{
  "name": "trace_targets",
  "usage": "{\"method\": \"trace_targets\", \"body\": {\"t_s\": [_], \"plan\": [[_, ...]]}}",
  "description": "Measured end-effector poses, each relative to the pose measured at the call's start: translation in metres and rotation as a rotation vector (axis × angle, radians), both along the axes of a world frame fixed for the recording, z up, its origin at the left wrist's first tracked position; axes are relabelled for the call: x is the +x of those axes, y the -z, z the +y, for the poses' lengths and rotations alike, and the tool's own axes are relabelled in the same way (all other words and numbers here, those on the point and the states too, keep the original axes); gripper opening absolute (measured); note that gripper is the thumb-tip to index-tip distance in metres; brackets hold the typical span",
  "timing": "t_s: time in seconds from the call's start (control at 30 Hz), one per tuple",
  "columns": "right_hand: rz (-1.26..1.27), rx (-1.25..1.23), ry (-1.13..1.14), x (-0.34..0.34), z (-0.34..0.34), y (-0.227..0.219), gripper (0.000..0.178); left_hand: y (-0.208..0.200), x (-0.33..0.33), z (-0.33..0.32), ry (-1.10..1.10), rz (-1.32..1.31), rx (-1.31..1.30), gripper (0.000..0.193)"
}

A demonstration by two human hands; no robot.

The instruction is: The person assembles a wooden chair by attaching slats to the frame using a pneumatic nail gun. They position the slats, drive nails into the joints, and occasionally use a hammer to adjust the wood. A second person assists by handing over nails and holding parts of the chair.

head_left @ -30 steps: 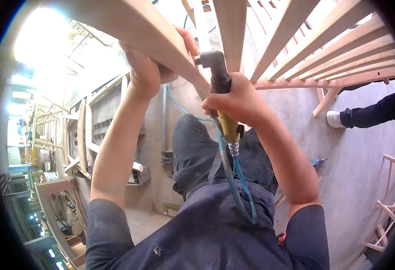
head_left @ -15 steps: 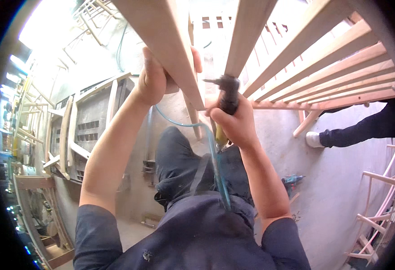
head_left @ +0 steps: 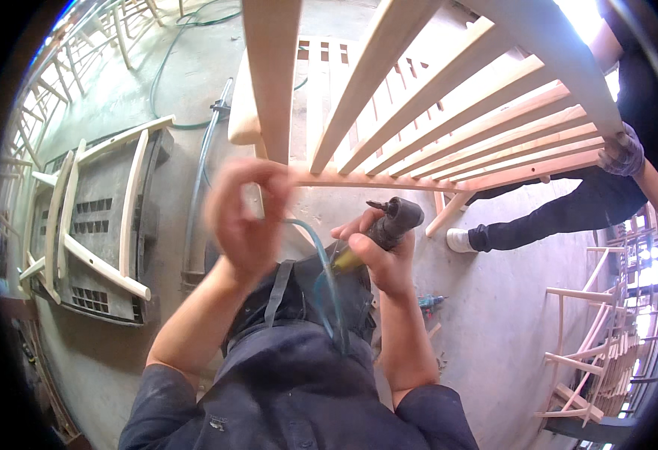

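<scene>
My right hand (head_left: 385,259) is wrapped round a black and yellow right-angle air screwdriver (head_left: 400,217), its bit pointing left and a thin blue-green hose (head_left: 325,255) running off it. It stays below and apart from the slatted wooden frame (head_left: 359,180), a pale piece with several long slats fixed into a rail. Close to the rail's left end is my left hand (head_left: 250,210), smeared by motion. Its fingers curl near the wood, but whether they hold anything cannot be made out. On the right, a co-worker's gloved hand (head_left: 623,152) grips the frame's far edge.
On the left, wooden frame parts (head_left: 104,262) lie on a dark slotted pallet (head_left: 93,217). A metal bar clamp (head_left: 209,142) and a hose lie on the floor beyond. A co-worker's shoe (head_left: 460,240), a teal power drill (head_left: 430,301) and stacked chair frames (head_left: 588,345) are at right.
My left hand has come off the wooden post and moved down toward me. The screwdriver has drawn back from the slats, lower and slightly right. My view has shifted, showing more of the co-worker.
</scene>
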State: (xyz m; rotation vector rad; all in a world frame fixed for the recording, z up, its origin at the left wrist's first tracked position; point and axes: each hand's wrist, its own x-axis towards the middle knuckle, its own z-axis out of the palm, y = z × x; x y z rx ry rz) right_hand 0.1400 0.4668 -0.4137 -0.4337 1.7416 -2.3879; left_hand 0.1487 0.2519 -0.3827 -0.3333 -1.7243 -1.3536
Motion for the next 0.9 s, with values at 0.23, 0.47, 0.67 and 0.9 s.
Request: {"method": "trace_targets", "body": {"t_s": [0.23,0.47,0.67,0.9], "plan": [[0.059,0.105,0.09,0.027,-0.003,-0.024,0.005,-0.013,0.018,0.039,0.411,-0.137,-0.025,0.015],[0.074,0.09,0.052,0.038,0.01,-0.01,0.015,-0.012,0.029,0.049,0.4,-0.197,-0.015,0.009],[0.07,0.089,0.094,0.044,0.016,-0.007,0.019,-0.015,0.037,0.059,0.374,-0.201,-0.031,0.008],[0.113,0.172,0.123,0.045,0.026,0.006,0.019,-0.01,0.045,0.066,0.314,-0.236,-0.058,0.009]]}}
